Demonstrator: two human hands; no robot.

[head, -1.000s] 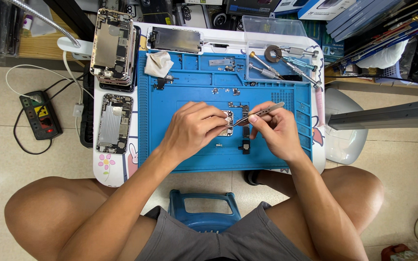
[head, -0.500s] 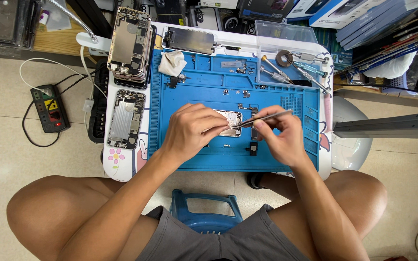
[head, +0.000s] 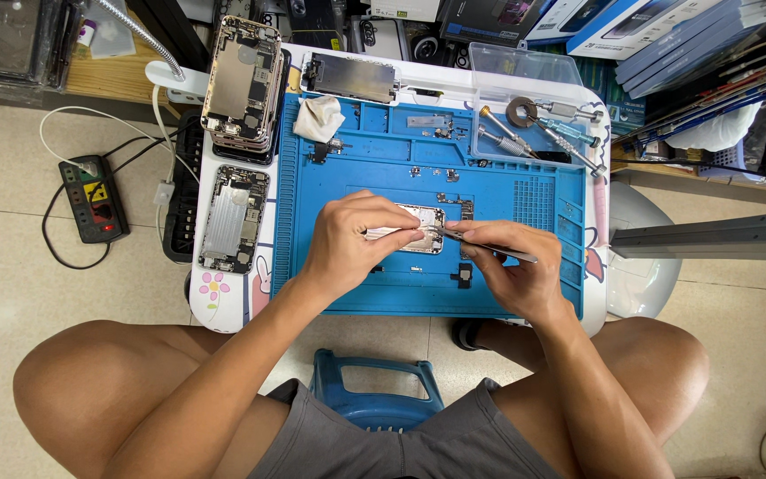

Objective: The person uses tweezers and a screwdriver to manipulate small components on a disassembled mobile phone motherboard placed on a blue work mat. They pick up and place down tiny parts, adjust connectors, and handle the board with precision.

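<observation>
Small metal phone part (head: 420, 238) lay at the middle of the blue repair mat (head: 498, 293), which covered most of the small white desk (head: 223, 306). Left hand (head: 352, 244) sat on the part's left end, fingers curled and pressed together, thumb and fingertips pinching its edge. Right hand (head: 511, 266) was just right of the part, fingers closed around thin metal tweezers (head: 489, 247); tweezer tip touched the part's right edge, handle pointed off to the right.

Dark flat boxes (head: 507, 18) with blue trim were stacked past the desk's far edge, more blue-edged boxes (head: 693, 49) past the far right corner. Clear plastic tray (head: 525, 98) at the mat's far right corner held screwdrivers (head: 543, 124). Stack of opened phone housings (head: 243, 84) at the far left corner, one more opened phone housing (head: 232, 222) on the left edge. Pink flower sticker (head: 214, 288) at the near left corner. Black power strip (head: 90, 197) with yellow label on the floor, left.

Part mostly covered by the left fingers; exact kind unclear. Tiny screws and brackets on the mat too small to identify. Boxes cut off by the top edge.
</observation>
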